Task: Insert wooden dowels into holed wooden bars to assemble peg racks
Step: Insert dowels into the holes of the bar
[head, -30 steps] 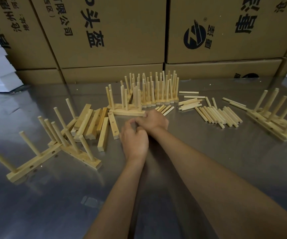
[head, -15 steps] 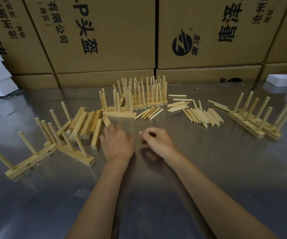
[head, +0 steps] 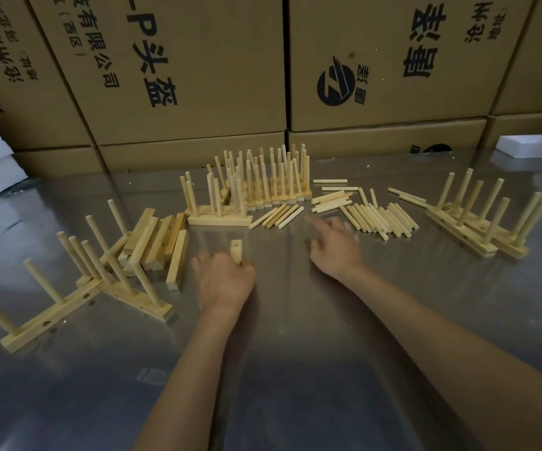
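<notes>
Since half a second ago right hand [head: 334, 247] has slid right toward loose dowels [head: 377, 216], fingers spread, index extended, holding nothing; blurred. Left hand [head: 224, 278] now grips a holed wooden bar [head: 236, 251], one end poking up past the fingers, just above the desk [head: 295, 369]. Cardboard boxes [head: 181, 66] behind show upside-down Chinese print incl. "头盔" and a round black logo. Spare bars [head: 159, 242] lie left; two racks [head: 478, 229] stand right, finished racks [head: 263, 183] at the back.
</notes>
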Demonstrator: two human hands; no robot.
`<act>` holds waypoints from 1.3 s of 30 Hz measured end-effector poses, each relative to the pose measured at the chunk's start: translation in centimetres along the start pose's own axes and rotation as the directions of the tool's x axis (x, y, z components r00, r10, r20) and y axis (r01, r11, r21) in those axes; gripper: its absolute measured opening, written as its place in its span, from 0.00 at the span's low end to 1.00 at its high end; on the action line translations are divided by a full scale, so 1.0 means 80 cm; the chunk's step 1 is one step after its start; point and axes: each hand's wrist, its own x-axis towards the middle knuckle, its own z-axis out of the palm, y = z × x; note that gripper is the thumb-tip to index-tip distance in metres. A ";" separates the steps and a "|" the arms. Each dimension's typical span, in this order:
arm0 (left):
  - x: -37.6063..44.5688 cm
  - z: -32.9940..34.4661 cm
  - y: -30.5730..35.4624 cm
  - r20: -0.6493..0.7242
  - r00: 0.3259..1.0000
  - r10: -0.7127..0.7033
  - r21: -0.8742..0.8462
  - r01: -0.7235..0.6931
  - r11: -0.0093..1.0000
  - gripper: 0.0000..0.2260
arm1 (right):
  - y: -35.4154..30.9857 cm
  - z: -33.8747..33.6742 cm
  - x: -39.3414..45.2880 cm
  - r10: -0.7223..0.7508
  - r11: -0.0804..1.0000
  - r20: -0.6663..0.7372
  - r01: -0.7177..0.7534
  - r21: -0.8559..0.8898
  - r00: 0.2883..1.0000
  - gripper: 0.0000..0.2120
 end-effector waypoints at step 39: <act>-0.049 -0.010 0.041 0.327 0.838 0.436 -0.748 -0.052 0.661 0.13 | -0.009 -0.049 -0.128 -0.158 0.937 -0.371 0.258 0.236 0.915 0.08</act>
